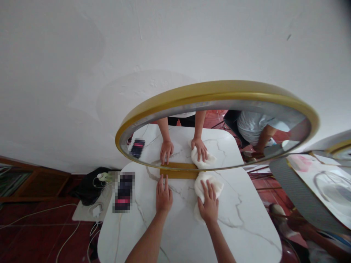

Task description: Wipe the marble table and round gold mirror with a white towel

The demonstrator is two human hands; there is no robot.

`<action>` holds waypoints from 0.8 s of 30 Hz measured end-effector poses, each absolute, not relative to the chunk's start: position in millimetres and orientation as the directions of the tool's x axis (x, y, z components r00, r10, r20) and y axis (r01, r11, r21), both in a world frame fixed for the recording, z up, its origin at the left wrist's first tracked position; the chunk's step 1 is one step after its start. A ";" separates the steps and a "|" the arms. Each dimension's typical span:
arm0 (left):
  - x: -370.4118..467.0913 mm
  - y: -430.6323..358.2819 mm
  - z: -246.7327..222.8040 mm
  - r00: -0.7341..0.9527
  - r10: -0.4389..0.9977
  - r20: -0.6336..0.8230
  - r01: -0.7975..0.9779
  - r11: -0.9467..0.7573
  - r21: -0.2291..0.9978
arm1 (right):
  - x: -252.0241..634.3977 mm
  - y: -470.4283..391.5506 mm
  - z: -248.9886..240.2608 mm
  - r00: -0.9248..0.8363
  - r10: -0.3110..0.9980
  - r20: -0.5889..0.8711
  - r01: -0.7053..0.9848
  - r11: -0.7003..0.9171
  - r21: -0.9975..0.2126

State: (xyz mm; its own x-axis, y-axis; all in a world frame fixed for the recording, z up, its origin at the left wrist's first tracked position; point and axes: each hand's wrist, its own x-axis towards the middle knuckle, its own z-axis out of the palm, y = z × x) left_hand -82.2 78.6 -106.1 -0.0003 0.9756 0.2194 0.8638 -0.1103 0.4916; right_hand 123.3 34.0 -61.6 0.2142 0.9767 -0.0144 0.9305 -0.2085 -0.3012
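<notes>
The white cloth (218,186) lies bunched beneath the right hand (209,202), open and spread, by the three o'clock end of the mirror's (219,87) gold base (179,174). That base runs nine-to-three across the marble-patterned tabletop (246,215), at eleven o'clock from this hand; the left hand (163,197), fingers extended, meets its nine o'clock end.

You seem to be in a home or a small salon; which one, you cannot tell. Around you are a gold-rimmed mirror (225,137) on a marble-patterned table (233,230), red floor tiles (27,244), a white wall (68,73) and a wooden cabinet (46,184).
</notes>
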 end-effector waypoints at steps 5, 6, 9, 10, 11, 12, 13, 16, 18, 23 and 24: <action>-80.6 78.4 -106.8 -0.016 0.969 0.247 0.857 -0.114 0.503 | 105.8 38.4 -61.1 0.060 0.998 -0.008 0.929 -0.059 -0.365; -80.7 78.1 -106.7 -0.013 0.969 0.245 0.855 -0.116 0.505 | 96.9 40.3 -60.7 -0.006 1.000 -0.020 0.927 -0.002 -0.375; -81.8 77.2 -106.7 0.001 0.971 0.238 0.851 -0.126 0.509 | 72.1 45.8 -60.5 -0.191 0.981 -0.041 0.907 0.160 -0.389; -82.3 77.0 -107.0 0.006 0.972 0.236 0.851 -0.129 0.510 | 66.6 47.2 -60.5 -0.231 0.972 -0.040 0.900 0.197 -0.389; -82.8 77.0 -107.3 0.010 0.972 0.234 0.850 -0.131 0.510 | 63.2 48.0 -60.4 -0.257 0.966 -0.037 0.895 0.223 -0.385; -83.2 77.0 -107.5 0.011 0.973 0.232 0.850 -0.131 0.510 | 62.0 48.1 -60.2 -0.271 0.962 -0.032 0.894 0.239 -0.379; -83.5 77.1 -107.7 0.012 0.973 0.228 0.850 -0.130 0.510 | 63.1 47.5 -59.9 -0.274 0.961 -0.030 0.896 0.244 -0.371; -83.2 77.8 -107.3 0.014 0.976 0.215 0.855 -0.123 0.505 | 79.1 41.8 -59.0 -0.203 0.979 -0.027 0.920 0.181 -0.349; -82.5 78.3 -106.8 0.004 0.976 0.217 0.860 -0.114 0.497 | 97.4 36.9 -59.2 -0.092 0.995 -0.025 0.937 0.078 -0.341; -81.4 78.3 -107.2 -0.005 0.974 0.228 0.867 -0.109 0.487 | 139.5 30.7 -62.5 0.199 0.980 -0.014 0.932 -0.193 -0.308; -81.3 78.2 -107.4 -0.008 0.974 0.225 0.868 -0.105 0.485 | 142.8 30.0 -63.2 0.214 0.977 -0.009 0.930 -0.207 -0.305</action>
